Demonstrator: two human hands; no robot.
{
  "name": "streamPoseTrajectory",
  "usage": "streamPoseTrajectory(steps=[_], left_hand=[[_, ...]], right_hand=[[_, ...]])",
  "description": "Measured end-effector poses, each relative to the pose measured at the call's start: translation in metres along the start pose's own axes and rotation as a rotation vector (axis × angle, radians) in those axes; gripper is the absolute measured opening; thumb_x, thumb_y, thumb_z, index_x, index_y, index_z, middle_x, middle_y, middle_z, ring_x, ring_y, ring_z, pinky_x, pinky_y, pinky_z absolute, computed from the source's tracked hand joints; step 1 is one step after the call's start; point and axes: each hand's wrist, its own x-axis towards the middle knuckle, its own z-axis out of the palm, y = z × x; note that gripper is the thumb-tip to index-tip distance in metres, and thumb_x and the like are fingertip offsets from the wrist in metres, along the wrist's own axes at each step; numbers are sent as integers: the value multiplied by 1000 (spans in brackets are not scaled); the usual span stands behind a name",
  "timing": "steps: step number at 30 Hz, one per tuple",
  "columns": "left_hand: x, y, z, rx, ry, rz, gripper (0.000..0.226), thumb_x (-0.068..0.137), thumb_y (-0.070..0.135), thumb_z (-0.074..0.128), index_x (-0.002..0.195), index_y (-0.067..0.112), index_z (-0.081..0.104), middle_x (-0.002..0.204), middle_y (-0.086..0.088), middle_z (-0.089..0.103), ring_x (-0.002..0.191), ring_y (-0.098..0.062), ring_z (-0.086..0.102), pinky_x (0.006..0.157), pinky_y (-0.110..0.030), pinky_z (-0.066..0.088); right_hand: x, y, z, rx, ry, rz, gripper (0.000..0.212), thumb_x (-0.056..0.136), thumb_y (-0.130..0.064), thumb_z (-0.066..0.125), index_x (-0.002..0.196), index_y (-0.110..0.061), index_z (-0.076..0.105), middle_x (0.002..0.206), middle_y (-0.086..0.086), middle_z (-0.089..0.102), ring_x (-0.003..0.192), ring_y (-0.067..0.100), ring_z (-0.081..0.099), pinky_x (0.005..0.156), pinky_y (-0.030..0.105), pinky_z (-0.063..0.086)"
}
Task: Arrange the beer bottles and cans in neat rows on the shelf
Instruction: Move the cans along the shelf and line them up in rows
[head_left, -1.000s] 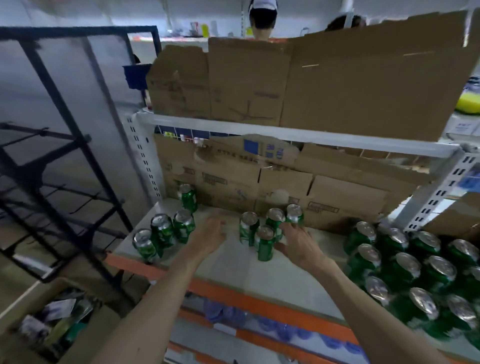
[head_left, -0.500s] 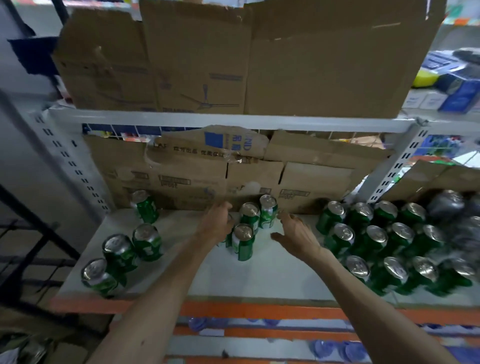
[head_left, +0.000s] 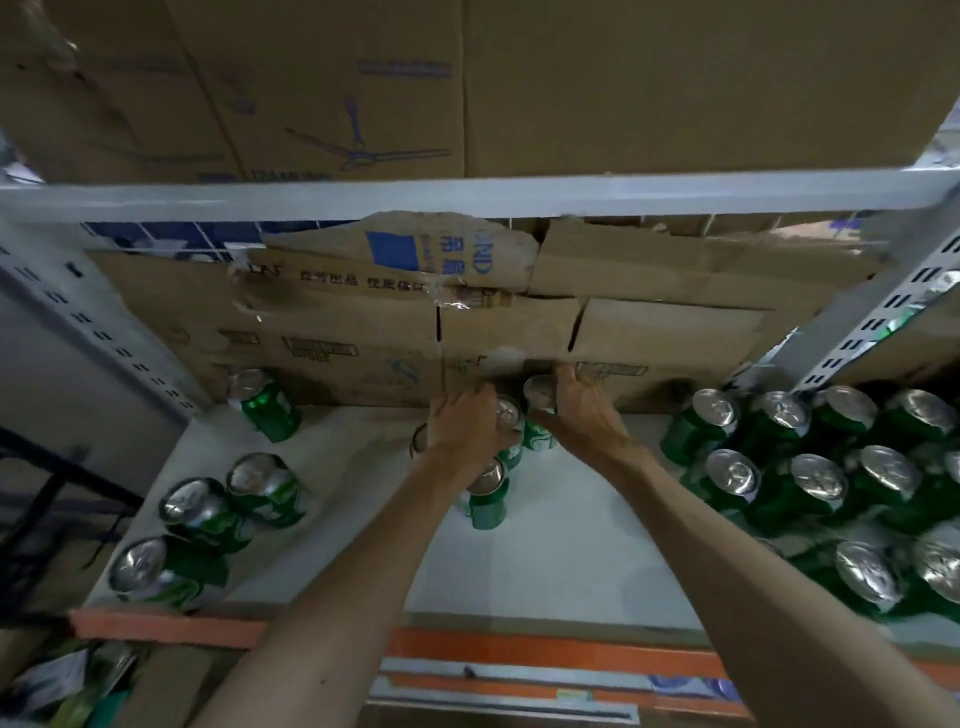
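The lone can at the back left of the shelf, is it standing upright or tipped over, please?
Upright: the can stands on its base with its silver lid facing up.

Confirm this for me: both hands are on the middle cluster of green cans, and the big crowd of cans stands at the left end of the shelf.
Not quite. The left hand and right hand are on the middle cluster, but the big crowd of cans stands at the right end of the shelf; the left end holds only four cans. The head view shows it.
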Motion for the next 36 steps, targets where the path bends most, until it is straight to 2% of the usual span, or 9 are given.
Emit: streamPoseTrajectory(steps=[4, 7, 12, 15, 21, 25, 29, 33, 36], left_hand=[[5, -1, 0, 25, 0, -11, 56, 73, 54, 78, 118, 25, 58, 110, 2, 70, 102, -24, 66, 95, -41, 49], [5, 1, -5, -23, -43, -13, 53, 76, 46, 80, 117, 22, 58, 113, 1, 68, 103, -23, 64, 97, -43, 49], [9, 15, -12, -78, -100, -5, 46, 75, 36, 82, 114, 23, 63, 107, 2, 69, 99, -22, 65, 87, -41, 53], [12, 31, -9, -132, -118, 8, 42, 76, 33, 81, 113, 22, 65, 105, 2, 69, 96, -20, 65, 81, -36, 52], [28, 60, 7, -192, -125, 103, 37, 74, 31, 82, 107, 23, 67, 103, -3, 72, 97, -25, 67, 85, -45, 56], [31, 65, 9, -177, -118, 117, 38, 74, 34, 82, 107, 24, 68, 102, -1, 72, 96, -23, 67, 84, -43, 56], [33, 55, 12, -177, -129, 92, 35, 77, 33, 80, 108, 23, 67, 102, 0, 71, 95, -20, 65, 78, -36, 52], [38, 47, 13, -233, -140, 65, 46, 79, 30, 81, 121, 23, 63, 112, -1, 69, 104, -22, 64, 88, -41, 52], [39, 46, 14, -262, -132, 56, 45, 79, 28, 80, 120, 21, 63, 114, -3, 70, 106, -23, 64, 90, -45, 54]], right_hand=[[5, 4, 7, 104, 35, 11, 37, 89, -30, 65, 116, -18, 44, 116, 11, 63, 103, 28, 61, 82, 35, 49], [4, 7, 3, 121, 34, 15, 38, 89, -33, 64, 118, -19, 43, 106, 8, 66, 89, 27, 64, 73, 37, 53], [-8, 24, -21, 128, 45, 107, 40, 83, -40, 63, 113, -17, 50, 99, 4, 67, 84, 24, 64, 75, 42, 56], [-16, 43, -43, 66, 83, 159, 47, 79, -43, 67, 113, -15, 54, 101, 7, 70, 88, 28, 67, 77, 44, 57], [-25, 72, -70, 32, 161, 274, 50, 81, -38, 72, 116, -7, 56, 109, 16, 68, 93, 33, 64, 73, 37, 50], [-25, 76, -63, 42, 176, 252, 49, 81, -35, 74, 115, -6, 53, 108, 16, 68, 93, 34, 64, 72, 36, 48], [-25, 74, -48, 86, 163, 181, 53, 80, -32, 76, 118, -10, 46, 109, 15, 68, 96, 35, 65, 80, 47, 55], [-24, 71, -41, 67, 160, 143, 52, 82, -28, 75, 119, -8, 45, 113, 17, 67, 98, 36, 65, 78, 43, 54], [-20, 71, -42, 18, 111, 136, 53, 81, -28, 77, 117, -6, 44, 115, 18, 64, 101, 38, 63, 79, 43, 53]])
